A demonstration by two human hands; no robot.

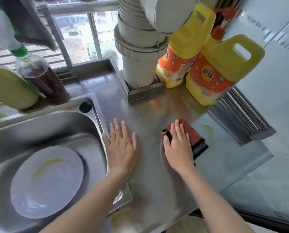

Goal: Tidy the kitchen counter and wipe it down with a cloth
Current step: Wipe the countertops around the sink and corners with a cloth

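I'm watching the brushed stainless steel counter (153,182) running beside the steel sink basin (39,125), where a round white plate (46,182) is lying. The left hand (122,148) is resting flat on the counter at the sink's edge, fingers spread. The right hand (177,148) is pressing straight-fingered on the folded rust-red cloth (193,132) mid-counter.

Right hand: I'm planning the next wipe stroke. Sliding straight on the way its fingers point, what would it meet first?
The right hand would cross bare steel counter, then probably reach the rear yellow detergent bottle beside the pipe; depth is unclear.
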